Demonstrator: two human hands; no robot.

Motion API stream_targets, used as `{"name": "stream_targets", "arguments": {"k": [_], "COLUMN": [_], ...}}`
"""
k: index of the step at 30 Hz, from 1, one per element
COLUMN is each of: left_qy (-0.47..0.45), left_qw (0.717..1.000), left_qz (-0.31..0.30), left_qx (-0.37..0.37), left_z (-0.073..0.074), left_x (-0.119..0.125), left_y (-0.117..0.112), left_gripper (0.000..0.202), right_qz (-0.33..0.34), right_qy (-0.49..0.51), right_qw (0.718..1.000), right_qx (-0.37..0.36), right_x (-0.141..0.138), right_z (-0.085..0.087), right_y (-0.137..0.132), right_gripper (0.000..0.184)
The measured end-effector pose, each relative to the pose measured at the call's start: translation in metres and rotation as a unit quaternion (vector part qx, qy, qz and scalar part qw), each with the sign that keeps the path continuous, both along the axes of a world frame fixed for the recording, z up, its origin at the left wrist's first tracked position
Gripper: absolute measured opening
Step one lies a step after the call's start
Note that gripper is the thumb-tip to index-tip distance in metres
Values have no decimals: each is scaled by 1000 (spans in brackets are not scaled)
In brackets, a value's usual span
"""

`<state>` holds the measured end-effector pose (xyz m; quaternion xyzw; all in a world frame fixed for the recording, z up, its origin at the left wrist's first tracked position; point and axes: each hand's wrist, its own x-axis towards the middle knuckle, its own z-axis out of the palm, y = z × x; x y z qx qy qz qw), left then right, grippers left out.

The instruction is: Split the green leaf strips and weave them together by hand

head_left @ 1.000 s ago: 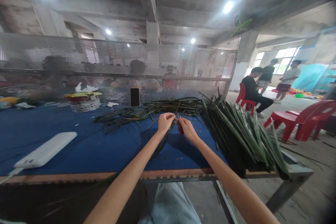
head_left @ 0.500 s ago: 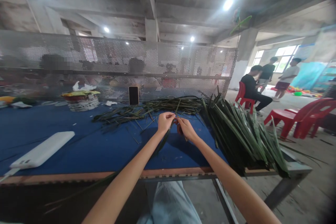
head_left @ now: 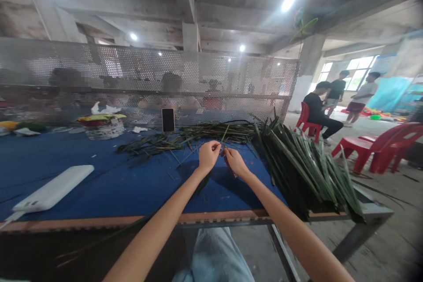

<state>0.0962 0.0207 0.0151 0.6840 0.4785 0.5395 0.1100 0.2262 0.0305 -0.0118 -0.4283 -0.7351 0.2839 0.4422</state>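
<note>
**A:** Give me the layout as you see it from your end.

**B:** I've got a long blue-covered table (head_left: 132,189) with a perforated metal screen (head_left: 148,70) running along its far edge. A thick stack of long green leaves (head_left: 304,172) fills the right end of the table, reaching the near right corner. A thin spread of loose leaf strips (head_left: 185,141) lies across the middle, toward the far edge.

**A:** How much looks worked through?

**B:** I'd judge that most of the leaf is in the stack, since the loose strips make only a shallow layer beside it. I can't pick out any finished piece on the table.

**A:** And the hands?

**B:** Both are close together over the middle of the table, just short of the loose strips. The left hand (head_left: 208,156) pinches a thin leaf strip (head_left: 222,146) between its fingertips (head_left: 214,144). The right hand (head_left: 235,162) has its fingertips (head_left: 225,152) drawn narrow right beside it, but from here I can't tell whether they're gripping the strip too.
</note>
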Motion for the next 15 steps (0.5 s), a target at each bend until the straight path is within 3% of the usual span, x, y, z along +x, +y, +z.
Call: {"name": "stream_targets", "arguments": {"k": [15], "left_qy": [54], "left_qw": [998], "left_qz": [18], "left_qx": [14], "left_z": [1], "left_x": [1], "left_y": [-5], "left_gripper": [17], "right_qz": [-19], "right_qy": [20], "right_qw": [999], "right_qx": [-24], "right_x": [-2], "right_z": [1], "right_y": [-4], "right_gripper": [32]}}
